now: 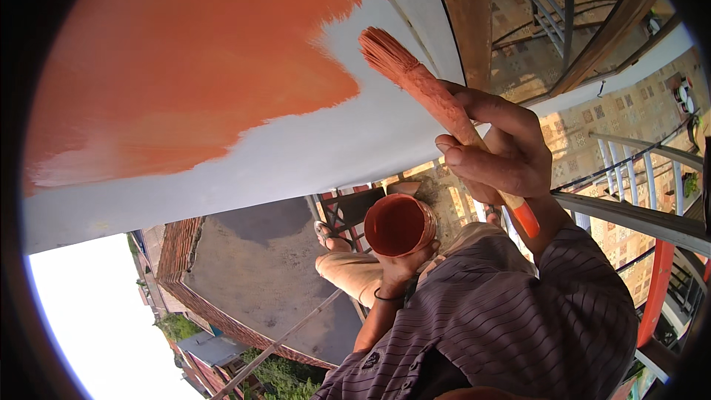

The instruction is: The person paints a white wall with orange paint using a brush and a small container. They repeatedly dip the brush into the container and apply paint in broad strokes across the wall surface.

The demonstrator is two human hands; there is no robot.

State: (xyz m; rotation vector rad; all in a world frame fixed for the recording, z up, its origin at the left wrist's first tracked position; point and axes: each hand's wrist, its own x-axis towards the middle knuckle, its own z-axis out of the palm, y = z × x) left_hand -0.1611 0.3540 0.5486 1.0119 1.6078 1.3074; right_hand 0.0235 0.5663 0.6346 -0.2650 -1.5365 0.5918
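A round paintbrush [437, 96] is gripped in my right hand [515, 148], its bristles pointing up and to the left. Reddish-orange paint coats the bristles and the upper handle; the lower handle is bare wood with a bright orange-red end. Low in the middle, my left hand [409, 265] holds a paint pot [428, 226] from below, its inside coated reddish-brown. Part of that hand is hidden by the pot. To the upper left is a white wall [296, 152] with a large patch of orange paint [200, 52]. The bristles appear apart from the wall.
A wooden frame [468, 22] borders the wall. Railings [637, 218] stand on the right above a patterned tile floor [585, 126] far below. At lower left, a grey flat roof [259, 281] with brick edging lies below; a thin pole [281, 341] crosses before it.
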